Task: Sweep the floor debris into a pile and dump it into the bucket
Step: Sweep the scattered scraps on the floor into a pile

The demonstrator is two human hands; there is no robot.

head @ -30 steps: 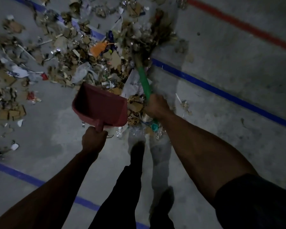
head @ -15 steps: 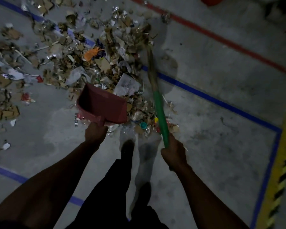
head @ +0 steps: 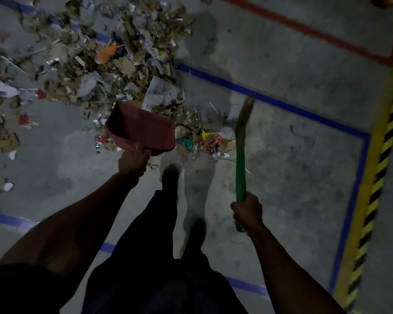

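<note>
1. Left hand (head: pixel 132 163) grips the red dustpan (head: pixel 141 130) by its handle, which the fist hides from me; the pan sits tilted at the debris pile (head: pixel 114 64).
2. Right hand (head: pixel 247 210) is curled round the green broom handle (head: pixel 240 171); its bristles (head: pixel 244 116) blur, right of the debris.
3. I see the debris running past the top and left edges, over the blue floor line (head: pixel 270 99).
4. I can't make out a bucket.
</note>
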